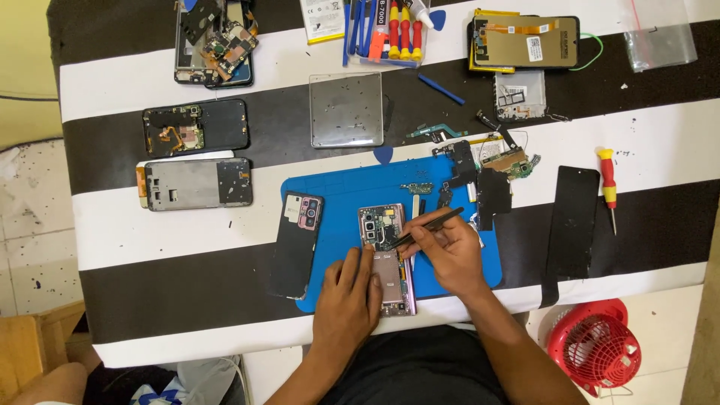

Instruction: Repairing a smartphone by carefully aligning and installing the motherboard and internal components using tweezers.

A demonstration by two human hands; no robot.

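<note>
Table: striped black-white cloth [187,240], blue mat [337,187]
Phone [388,255]: back off, guts showing, mat's 6 o'clock
Left hand [346,300]: flat, pinning phone
Right hand [448,251]: pinching tweezers [424,227], tips in phone

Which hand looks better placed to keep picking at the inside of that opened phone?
Probably the right hand: it holds black tweezers whose tip is at the opened phone. The left hand lies flat on the phone's lower half.
</note>
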